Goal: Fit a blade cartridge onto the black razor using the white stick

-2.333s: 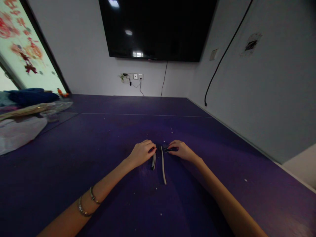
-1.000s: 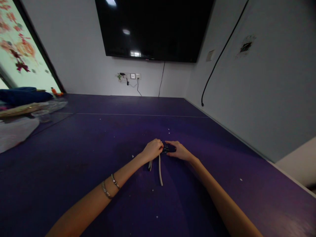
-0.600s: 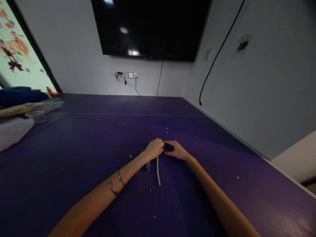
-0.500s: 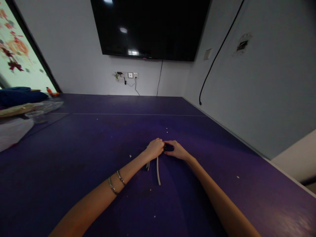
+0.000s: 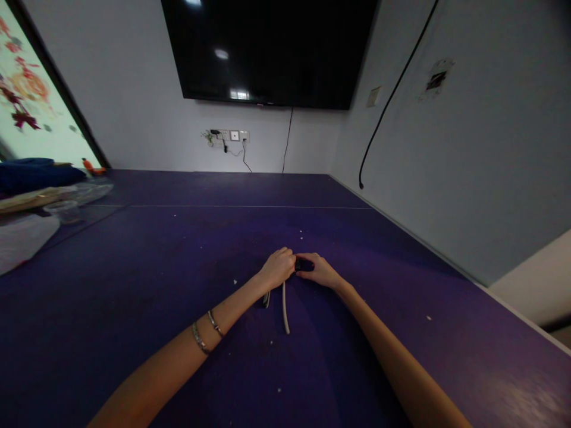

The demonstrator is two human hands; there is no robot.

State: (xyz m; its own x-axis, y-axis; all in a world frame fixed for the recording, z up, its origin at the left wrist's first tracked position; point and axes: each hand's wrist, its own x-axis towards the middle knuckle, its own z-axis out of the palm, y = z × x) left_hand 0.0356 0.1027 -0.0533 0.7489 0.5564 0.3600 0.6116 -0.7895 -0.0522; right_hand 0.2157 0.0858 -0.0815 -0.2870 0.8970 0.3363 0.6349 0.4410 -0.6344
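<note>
My left hand (image 5: pixel 278 268) is closed at the middle of the purple surface, its knuckles up; what sits inside its fingers is hidden. From beneath it a pale cable (image 5: pixel 285 309) runs down toward me, and a short greyish strip (image 5: pixel 266 299) shows under the wrist. Right beside it, my right hand (image 5: pixel 320 270) grips a small black object (image 5: pixel 304 265) between thumb and fingers. The object's left end meets the left hand's fingers, and its exact kind cannot be made out.
A purple surface (image 5: pixel 200 238) with scattered white bits spreads around the hands. Plastic bags (image 5: pixel 27 235) and dark blue cloth (image 5: pixel 40 174) lie at the left. On the back wall are a television (image 5: pixel 272 53) and sockets (image 5: pixel 234 135); a black cable (image 5: pixel 388 110) hangs at the right.
The whole view has shifted very slightly. Both hands keep the same hold, and the pale cable stays in place under the left one.
</note>
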